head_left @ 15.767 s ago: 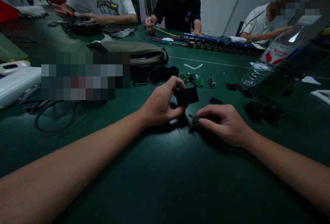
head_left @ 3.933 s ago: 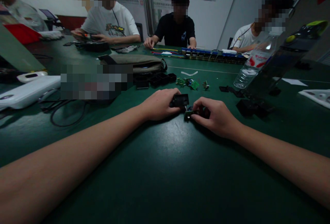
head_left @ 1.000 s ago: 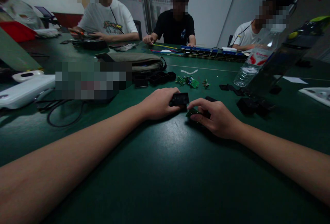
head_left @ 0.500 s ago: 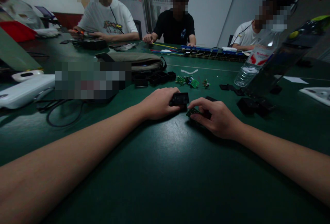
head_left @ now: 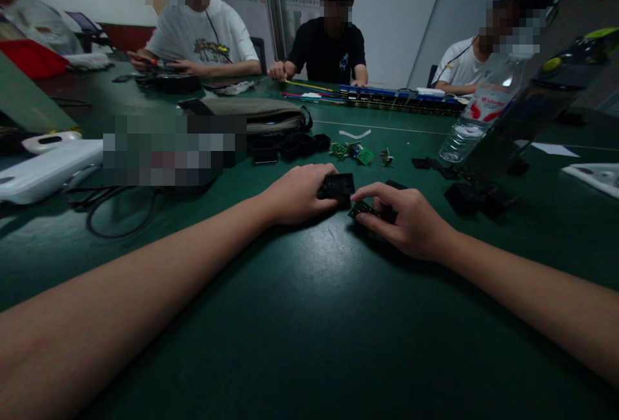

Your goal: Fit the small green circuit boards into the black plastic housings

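Observation:
My left hand [head_left: 302,194] rests low over the green table [head_left: 309,317], its fingers closed around a small black plastic housing [head_left: 340,185] whose open side shows. Close by on the right, my right hand [head_left: 411,219] pinches a small green circuit board [head_left: 360,209] between thumb and forefinger. The board sits just beside the housing, apart from its right end. Behind my right fingers a black part [head_left: 396,185] shows in part; whether the hand touches it I cannot tell.
Green circuit boards [head_left: 358,153] and black housings [head_left: 294,145] lie beyond my hands. Further black housings [head_left: 476,198] are at right, near a water bottle [head_left: 483,113] and a dark tumbler [head_left: 532,117]. A cable [head_left: 120,234] loops at left. Several people sit across the table.
Almost nothing differs. The circuit board and my right fingertips have shifted very slightly left; my left hand and the housing stay in place.

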The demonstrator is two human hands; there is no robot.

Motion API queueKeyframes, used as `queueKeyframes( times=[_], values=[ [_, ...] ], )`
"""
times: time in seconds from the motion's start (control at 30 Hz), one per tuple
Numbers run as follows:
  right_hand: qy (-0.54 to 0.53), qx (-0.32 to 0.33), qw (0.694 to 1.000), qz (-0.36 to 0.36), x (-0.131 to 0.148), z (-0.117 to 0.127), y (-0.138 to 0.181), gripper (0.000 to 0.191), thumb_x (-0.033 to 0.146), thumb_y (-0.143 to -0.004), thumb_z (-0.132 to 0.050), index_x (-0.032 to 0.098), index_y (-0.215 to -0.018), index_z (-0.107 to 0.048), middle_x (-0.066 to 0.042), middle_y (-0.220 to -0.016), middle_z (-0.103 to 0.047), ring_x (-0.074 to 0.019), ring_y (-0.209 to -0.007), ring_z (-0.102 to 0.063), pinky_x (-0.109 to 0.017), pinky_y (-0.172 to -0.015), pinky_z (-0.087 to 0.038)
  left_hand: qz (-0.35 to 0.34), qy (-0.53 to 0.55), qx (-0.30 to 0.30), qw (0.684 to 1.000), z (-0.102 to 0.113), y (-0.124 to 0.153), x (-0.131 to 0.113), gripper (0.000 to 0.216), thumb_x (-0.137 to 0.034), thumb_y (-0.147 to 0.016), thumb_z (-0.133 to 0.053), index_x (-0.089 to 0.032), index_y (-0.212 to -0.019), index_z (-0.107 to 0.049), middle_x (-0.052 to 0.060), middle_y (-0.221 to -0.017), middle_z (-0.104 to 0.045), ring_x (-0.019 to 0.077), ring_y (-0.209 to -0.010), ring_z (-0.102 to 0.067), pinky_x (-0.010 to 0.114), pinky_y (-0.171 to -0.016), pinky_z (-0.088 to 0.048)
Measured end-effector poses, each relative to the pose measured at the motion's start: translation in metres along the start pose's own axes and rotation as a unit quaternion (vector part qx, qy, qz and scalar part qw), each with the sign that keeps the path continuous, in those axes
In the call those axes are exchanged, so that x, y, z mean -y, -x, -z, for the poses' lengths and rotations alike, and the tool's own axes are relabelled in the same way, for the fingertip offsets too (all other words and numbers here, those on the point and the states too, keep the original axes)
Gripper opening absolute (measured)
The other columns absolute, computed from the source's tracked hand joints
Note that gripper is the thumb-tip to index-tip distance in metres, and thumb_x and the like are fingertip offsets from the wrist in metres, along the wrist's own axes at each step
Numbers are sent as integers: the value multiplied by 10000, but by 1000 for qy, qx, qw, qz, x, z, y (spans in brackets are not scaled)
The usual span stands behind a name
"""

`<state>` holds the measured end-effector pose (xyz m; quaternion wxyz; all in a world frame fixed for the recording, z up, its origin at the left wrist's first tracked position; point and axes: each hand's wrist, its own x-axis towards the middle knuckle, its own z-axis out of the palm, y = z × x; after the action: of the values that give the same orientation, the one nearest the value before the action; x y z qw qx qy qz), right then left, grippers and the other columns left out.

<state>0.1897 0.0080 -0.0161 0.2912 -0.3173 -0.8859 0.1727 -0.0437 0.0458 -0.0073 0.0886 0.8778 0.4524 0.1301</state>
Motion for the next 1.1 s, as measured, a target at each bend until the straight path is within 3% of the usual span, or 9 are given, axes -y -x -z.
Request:
queueKeyframes(
  times=[1.1],
  values=[
    [13,-13,1000,7,-3,0,1,282,239,-922,-626,175,-1195,-646,45,-653,-534,-106,-569,-454,-241,-599,-369,-5,1,-1,1000,0,0,1,421,-469,-844,-607,-194,-1162,-582,106,-1145,-697,260,-1020,-653,357,-874,-473]
  ],
)
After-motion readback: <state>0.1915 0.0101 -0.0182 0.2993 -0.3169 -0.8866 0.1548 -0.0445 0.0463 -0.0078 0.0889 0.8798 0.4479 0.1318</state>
